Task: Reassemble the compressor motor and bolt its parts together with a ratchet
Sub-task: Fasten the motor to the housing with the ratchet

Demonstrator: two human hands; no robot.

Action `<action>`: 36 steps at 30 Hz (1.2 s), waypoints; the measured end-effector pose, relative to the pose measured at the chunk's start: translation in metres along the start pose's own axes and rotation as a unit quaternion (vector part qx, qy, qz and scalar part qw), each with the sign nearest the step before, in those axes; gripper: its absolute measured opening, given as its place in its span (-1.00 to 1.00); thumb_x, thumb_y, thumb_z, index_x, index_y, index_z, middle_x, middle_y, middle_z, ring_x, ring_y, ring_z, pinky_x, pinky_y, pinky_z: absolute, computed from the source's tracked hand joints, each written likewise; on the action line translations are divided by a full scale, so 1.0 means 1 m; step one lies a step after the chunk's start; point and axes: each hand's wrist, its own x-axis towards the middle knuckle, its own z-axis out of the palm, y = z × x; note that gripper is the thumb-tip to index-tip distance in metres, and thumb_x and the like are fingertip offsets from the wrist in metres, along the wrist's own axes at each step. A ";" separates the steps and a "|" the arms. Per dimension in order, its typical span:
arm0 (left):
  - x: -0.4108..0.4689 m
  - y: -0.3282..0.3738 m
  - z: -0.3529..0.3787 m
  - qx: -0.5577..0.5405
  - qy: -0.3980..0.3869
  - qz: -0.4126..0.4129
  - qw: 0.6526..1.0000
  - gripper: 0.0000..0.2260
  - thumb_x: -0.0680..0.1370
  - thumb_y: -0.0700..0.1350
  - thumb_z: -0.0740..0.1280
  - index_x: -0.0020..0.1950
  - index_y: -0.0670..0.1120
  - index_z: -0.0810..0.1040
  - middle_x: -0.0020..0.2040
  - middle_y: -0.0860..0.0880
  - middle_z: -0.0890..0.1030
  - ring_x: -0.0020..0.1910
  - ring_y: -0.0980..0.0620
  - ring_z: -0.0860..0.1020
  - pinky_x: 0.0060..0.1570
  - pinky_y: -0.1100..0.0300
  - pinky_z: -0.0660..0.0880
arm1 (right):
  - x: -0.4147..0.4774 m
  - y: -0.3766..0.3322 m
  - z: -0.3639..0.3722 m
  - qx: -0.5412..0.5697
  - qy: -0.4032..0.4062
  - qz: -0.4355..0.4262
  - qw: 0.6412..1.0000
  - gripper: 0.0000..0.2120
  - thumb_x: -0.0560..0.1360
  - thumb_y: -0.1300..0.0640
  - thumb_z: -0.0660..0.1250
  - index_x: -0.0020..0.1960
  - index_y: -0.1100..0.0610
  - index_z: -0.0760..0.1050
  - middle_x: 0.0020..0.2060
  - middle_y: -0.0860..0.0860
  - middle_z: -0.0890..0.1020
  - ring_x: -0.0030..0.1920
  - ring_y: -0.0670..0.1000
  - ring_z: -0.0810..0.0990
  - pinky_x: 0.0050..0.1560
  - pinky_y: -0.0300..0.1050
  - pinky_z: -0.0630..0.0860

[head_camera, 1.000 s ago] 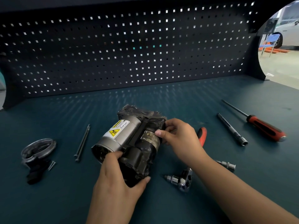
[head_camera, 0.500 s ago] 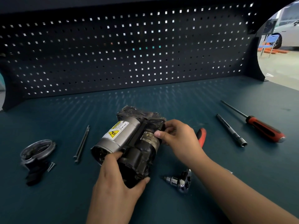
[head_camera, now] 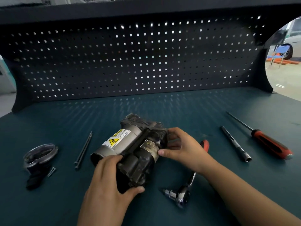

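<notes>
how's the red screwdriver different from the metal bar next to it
The screwdriver has a thick red-and-black handle and thin shank; the metal bar is slim plain metal throughout, ending in a socket-like tip. The screwdriver lies farther right. Both lie untouched on the bench, slanted alike.

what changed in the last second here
The right hand shifted on the motor: its thumb slid a little toward the person, opening a gap where a small silver stub shows. The forearm now hides the small fitting beyond the ratchet. The left hand still grips the motor's near end; the tools lie as before.
</notes>
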 end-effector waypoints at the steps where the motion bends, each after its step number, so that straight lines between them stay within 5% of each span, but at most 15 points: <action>1: 0.001 -0.003 -0.002 0.002 0.004 0.004 1.000 -0.25 -0.01 -0.16 0.67 0.08 0.13 0.43 0.03 0.26 0.41 -0.02 0.26 0.34 -0.09 0.26 0.26 | -0.001 0.002 0.000 0.004 -0.004 -0.005 1.000 -0.51 0.34 0.16 0.55 0.14 -0.07 0.39 0.05 -0.09 0.53 0.03 -0.13 0.61 0.12 -0.22 0.55; 4: 0.004 -0.017 -0.014 0.010 0.013 0.012 1.000 -0.23 -0.05 -0.28 0.66 0.06 0.11 0.48 0.01 0.24 0.43 -0.04 0.31 0.32 -0.07 0.45 0.24 | -0.005 0.007 0.006 -0.008 -0.013 -0.036 0.999 -0.50 0.36 0.22 0.52 0.10 -0.14 0.35 0.09 -0.02 0.49 0.06 -0.11 0.58 0.12 -0.24 0.54; 10: 0.019 -0.045 -0.045 0.141 0.011 0.018 0.990 -0.25 0.07 -0.24 0.65 0.22 0.07 0.53 0.11 0.10 0.43 0.15 -0.04 0.37 0.20 0.11 0.24 | -0.008 0.000 0.026 -0.038 0.008 -0.096 0.995 -0.48 0.39 0.26 0.49 0.21 -0.09 0.35 -0.03 -0.05 0.50 -0.01 -0.10 0.59 0.09 -0.17 0.56; 13: 0.018 -0.046 -0.045 0.161 0.034 0.026 0.986 -0.24 0.10 -0.25 0.64 0.27 0.01 0.54 0.12 0.10 0.27 0.08 0.10 0.31 0.16 0.10 0.30 | -0.005 -0.004 0.027 -0.071 -0.009 -0.113 0.991 -0.21 0.39 0.22 0.50 0.44 -0.23 0.19 -0.05 -0.17 0.43 -0.03 -0.14 0.57 0.11 -0.29 0.52; 16: 0.009 -0.042 -0.040 0.157 0.049 0.038 0.986 -0.25 0.15 -0.27 0.63 0.31 -0.01 0.51 0.15 0.10 0.28 0.00 0.27 0.26 0.12 0.13 0.34 | 0.000 -0.006 0.031 -0.169 0.000 -0.143 0.975 -0.29 0.38 0.06 0.51 0.44 -0.16 0.28 0.00 -0.23 0.30 0.12 -0.11 0.46 0.26 -0.32 0.37; 21: 0.004 -0.036 -0.037 0.124 0.053 -0.003 0.991 -0.26 0.23 -0.25 0.60 0.35 0.06 0.44 0.16 0.27 0.22 -0.04 -0.01 0.51 0.11 0.07 0.48 | 0.005 -0.007 0.039 -0.240 0.007 -0.198 0.950 -0.23 0.35 0.01 0.52 0.47 -0.15 0.23 0.04 -0.18 0.20 -0.03 -0.27 0.25 0.05 -0.42 0.27; 28: 0.003 -0.033 -0.039 0.113 0.048 0.017 0.992 -0.28 0.26 -0.26 0.58 0.35 0.07 0.43 0.20 0.32 0.23 0.08 -0.02 0.54 0.16 0.12 0.41 | 0.016 -0.005 0.036 -0.206 0.043 -0.235 0.949 -0.50 0.33 0.18 0.54 0.26 0.11 0.55 -0.03 -0.11 0.40 0.01 -0.15 0.42 0.05 -0.42 0.35; 33: 0.000 -0.028 -0.039 0.191 0.021 0.010 0.981 -0.31 0.28 -0.13 0.58 0.37 0.03 0.44 0.39 0.04 0.35 0.28 -0.06 0.38 0.26 0.00 0.33 | 0.018 -0.002 0.036 -0.166 0.071 -0.282 0.942 -0.71 0.39 0.28 0.47 0.11 0.25 0.62 -0.08 -0.02 0.54 -0.03 -0.24 0.46 0.06 -0.56 0.32; 36: 0.005 -0.013 -0.036 0.249 0.090 0.112 0.958 -0.53 0.36 0.07 0.46 0.23 -0.03 0.56 0.28 -0.12 0.48 0.22 -0.12 0.31 0.12 -0.19 0.39 | 0.017 -0.003 0.039 -0.154 0.084 -0.283 0.943 -0.72 0.39 0.31 0.47 0.10 0.25 0.62 -0.11 -0.07 0.50 -0.04 -0.27 0.44 0.01 -0.58 0.32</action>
